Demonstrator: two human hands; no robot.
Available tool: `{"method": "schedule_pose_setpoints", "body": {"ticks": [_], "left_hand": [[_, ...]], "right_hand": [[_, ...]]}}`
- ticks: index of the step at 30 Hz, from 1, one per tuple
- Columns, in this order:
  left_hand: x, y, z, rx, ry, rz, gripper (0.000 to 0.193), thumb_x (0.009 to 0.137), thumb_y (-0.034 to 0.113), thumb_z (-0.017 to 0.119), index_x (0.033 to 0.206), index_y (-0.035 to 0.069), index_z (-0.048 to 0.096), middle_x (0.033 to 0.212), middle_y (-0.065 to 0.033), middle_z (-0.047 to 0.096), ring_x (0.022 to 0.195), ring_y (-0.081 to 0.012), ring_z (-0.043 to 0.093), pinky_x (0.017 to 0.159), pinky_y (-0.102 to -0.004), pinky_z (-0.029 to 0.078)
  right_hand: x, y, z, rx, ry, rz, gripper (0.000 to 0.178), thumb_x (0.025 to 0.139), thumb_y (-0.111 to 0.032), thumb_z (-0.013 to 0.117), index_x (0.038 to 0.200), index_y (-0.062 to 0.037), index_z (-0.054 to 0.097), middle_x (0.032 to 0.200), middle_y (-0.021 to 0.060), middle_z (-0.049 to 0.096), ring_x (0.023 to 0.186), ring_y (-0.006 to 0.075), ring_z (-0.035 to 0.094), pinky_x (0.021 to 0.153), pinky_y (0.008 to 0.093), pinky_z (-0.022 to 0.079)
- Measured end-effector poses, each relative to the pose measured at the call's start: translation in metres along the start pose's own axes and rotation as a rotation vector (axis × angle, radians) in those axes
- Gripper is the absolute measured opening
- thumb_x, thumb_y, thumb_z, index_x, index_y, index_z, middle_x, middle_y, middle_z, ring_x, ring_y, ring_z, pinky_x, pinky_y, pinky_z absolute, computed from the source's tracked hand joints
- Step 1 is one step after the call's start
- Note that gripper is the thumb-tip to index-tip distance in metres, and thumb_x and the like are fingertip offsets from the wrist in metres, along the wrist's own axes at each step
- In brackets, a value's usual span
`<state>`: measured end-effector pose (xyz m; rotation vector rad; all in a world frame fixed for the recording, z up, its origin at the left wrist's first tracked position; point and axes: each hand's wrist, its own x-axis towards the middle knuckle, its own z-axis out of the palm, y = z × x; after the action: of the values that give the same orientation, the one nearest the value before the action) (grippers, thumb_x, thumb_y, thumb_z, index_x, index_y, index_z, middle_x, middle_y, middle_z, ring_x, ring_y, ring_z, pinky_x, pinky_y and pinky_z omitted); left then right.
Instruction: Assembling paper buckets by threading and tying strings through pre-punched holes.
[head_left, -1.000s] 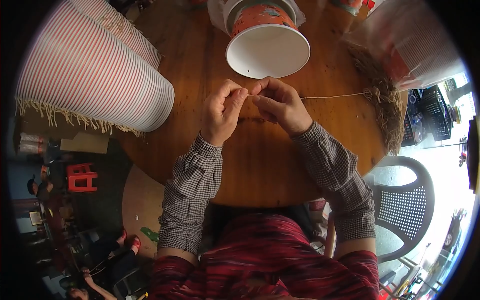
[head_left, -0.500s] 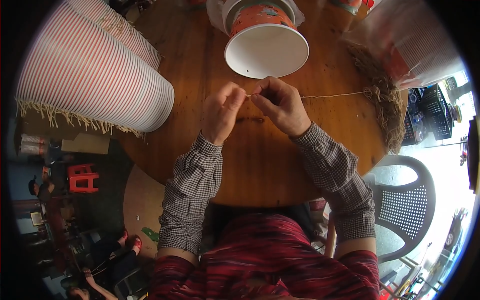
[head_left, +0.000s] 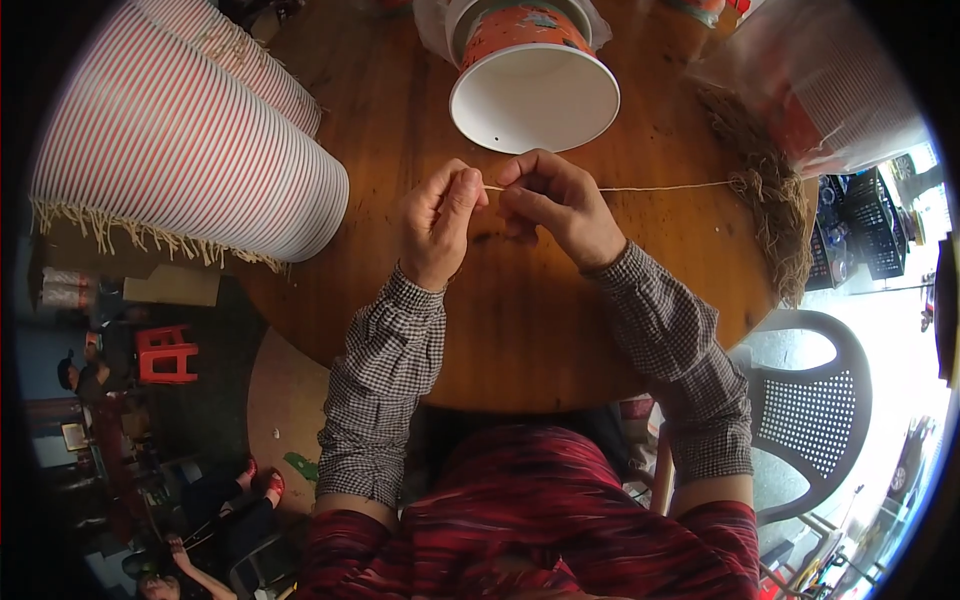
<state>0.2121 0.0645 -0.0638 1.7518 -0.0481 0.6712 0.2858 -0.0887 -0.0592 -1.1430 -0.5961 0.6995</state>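
Observation:
A thin pale string (head_left: 660, 188) runs across the round wooden table from a tan bundle of strings (head_left: 778, 220) on the right to my hands. My left hand (head_left: 440, 222) is closed in a pinch on the string's end part. Close beside it, my right hand (head_left: 566, 210) pinches the same string between thumb and fingers; a short stretch shows between the two hands. Just beyond them, an orange patterned paper bucket (head_left: 540, 98) lies on its side, its white open mouth facing me, with a small dark hole near the rim.
Tall stacks of nested paper buckets (head_left: 200, 140) lie at the left, with string ends fringing the lower side. A plastic-wrapped stack (head_left: 830, 90) stands at the far right. A grey chair (head_left: 815, 420) is at right, a red stool (head_left: 166, 354) at left. Another person (head_left: 190, 560) sits at lower left.
My left hand has turned slightly and its fingers have curled more around the string. My right hand's lower fingers have spread a little. The bucket has barely shifted.

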Motion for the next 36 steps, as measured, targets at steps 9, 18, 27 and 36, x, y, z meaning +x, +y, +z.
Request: {"method": "schedule_pose_setpoints", "body": {"ticks": [9, 18, 27, 36], "left_hand": [[0.001, 0.002, -0.008, -0.076, -0.026, 0.171, 0.021, 0.097, 0.015, 0.049, 0.082, 0.001, 0.052, 0.074, -0.0017, 0.051, 0.068, -0.008, 0.047, 0.062, -0.0214, 0.04], [0.001, 0.009, -0.007, -0.007, -0.024, 0.339, 0.011, 0.093, 0.006, 0.051, 0.085, -0.001, 0.052, 0.08, -0.0065, 0.052, 0.07, -0.0137, 0.048, 0.064, -0.0247, 0.041], [0.0, 0.009, -0.005, 0.16, -0.026, 0.363, 0.006, 0.09, 0.005, 0.055, 0.087, 0.0, 0.053, 0.081, -0.008, 0.055, 0.074, -0.0175, 0.053, 0.067, -0.0278, 0.044], [0.0, 0.01, -0.004, 0.146, -0.004, 0.372, 0.005, 0.09, 0.004, 0.055, 0.088, 0.0, 0.054, 0.083, -0.0082, 0.055, 0.076, -0.0179, 0.053, 0.069, -0.0283, 0.044]], "right_hand": [[-0.007, -0.006, 0.008, 0.021, -0.055, -0.094, 0.017, 0.091, -0.002, 0.05, 0.108, -0.0004, 0.049, 0.082, 0.0055, 0.062, 0.068, 0.008, 0.058, 0.059, 0.0212, 0.048], [-0.012, -0.015, 0.012, -0.017, -0.072, -0.142, 0.024, 0.087, 0.0, 0.056, 0.11, -0.0004, 0.047, 0.083, 0.005, 0.061, 0.07, 0.0073, 0.057, 0.061, 0.0219, 0.049], [-0.01, -0.009, 0.011, -0.131, -0.009, -0.206, 0.027, 0.082, -0.001, 0.065, 0.105, -0.0017, 0.051, 0.075, -0.0024, 0.051, 0.068, 0.0037, 0.052, 0.063, 0.0196, 0.046], [-0.01, -0.008, 0.013, -0.159, -0.015, -0.259, 0.029, 0.081, -0.001, 0.066, 0.105, -0.003, 0.051, 0.076, -0.0034, 0.049, 0.067, 0.0028, 0.048, 0.062, 0.0187, 0.044]]}}
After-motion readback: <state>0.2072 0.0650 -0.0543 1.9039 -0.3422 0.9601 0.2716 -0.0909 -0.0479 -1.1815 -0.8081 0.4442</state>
